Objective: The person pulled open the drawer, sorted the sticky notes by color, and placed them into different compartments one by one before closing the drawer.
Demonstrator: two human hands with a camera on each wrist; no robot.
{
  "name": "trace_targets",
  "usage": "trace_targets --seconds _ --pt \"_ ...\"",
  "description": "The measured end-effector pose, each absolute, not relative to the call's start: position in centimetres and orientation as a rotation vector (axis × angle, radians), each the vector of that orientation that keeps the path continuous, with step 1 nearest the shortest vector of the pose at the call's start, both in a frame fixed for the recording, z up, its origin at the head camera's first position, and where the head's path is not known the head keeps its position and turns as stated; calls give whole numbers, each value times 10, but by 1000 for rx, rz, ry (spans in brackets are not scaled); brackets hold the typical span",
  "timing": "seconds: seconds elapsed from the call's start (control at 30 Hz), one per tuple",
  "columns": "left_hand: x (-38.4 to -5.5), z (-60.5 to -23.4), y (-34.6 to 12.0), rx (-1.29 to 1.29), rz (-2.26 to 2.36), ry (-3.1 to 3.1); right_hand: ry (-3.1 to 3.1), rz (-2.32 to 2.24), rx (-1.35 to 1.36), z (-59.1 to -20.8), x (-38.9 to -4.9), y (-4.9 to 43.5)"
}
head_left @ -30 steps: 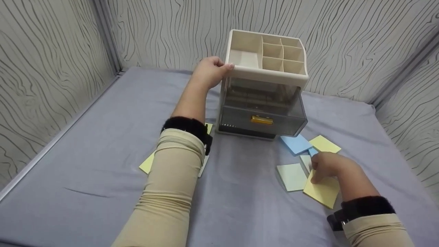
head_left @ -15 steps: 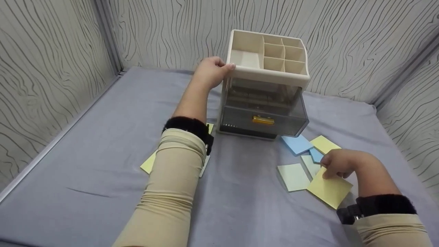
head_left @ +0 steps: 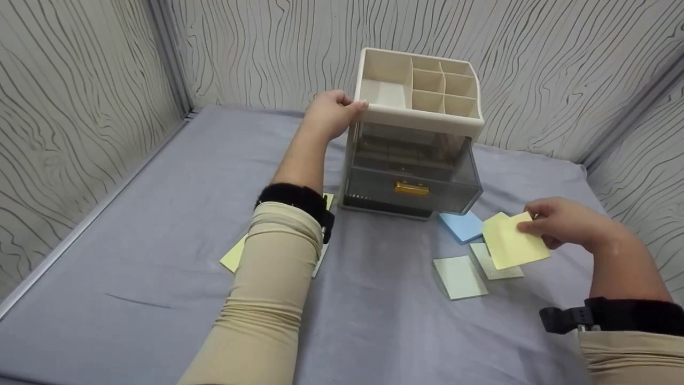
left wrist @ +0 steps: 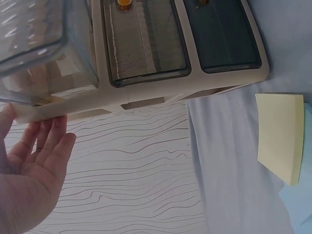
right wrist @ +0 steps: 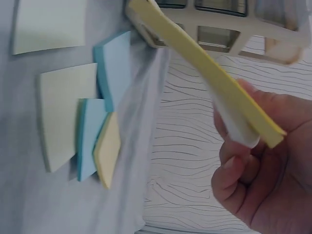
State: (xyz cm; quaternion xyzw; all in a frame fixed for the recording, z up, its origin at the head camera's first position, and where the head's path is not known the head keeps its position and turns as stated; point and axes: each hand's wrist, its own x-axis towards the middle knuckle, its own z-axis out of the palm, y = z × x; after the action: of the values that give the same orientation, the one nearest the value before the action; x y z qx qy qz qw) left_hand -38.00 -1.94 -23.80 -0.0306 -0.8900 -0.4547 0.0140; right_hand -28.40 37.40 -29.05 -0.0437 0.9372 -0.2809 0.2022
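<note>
My right hand (head_left: 569, 222) pinches a yellow sticky note pad (head_left: 513, 243) between thumb and fingers, above other pads on the cloth. In the right wrist view this pad is seen edge-on, with a white underside. My left hand (head_left: 332, 113) holds the front left corner of a cream desk organizer (head_left: 427, 118), thumb on the front and fingers along its side. The organizer's upper smoky drawer (head_left: 368, 184) is pulled out. Beneath and around the right hand lie a blue pad (head_left: 460, 227), two pale green pads (head_left: 460, 278) and another yellow pad (head_left: 490, 219), partly covered.
A second small blue pad (right wrist: 90, 141) shows in the right wrist view. Left of the organizer, more pads, one yellow (head_left: 232, 258), are partly hidden by the left forearm. Patterned wall panels (head_left: 267, 48) enclose the cloth-covered table (head_left: 385, 321).
My right hand has lifted the yellow pad off the cloth and carried it up and away, uncovering more of a pale green pad. The left hand stays on the organizer.
</note>
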Motion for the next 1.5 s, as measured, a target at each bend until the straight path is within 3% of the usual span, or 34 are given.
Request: trace_targets --seconds 0.73,1.5 --pt "-381 -240 -19 -95 -1422 -2770 3013 -1495 64 -199 -284 341" --pt "-384 -240 -15 -84 -1477 -2766 2873 -1577 -66 -206 -305 234"
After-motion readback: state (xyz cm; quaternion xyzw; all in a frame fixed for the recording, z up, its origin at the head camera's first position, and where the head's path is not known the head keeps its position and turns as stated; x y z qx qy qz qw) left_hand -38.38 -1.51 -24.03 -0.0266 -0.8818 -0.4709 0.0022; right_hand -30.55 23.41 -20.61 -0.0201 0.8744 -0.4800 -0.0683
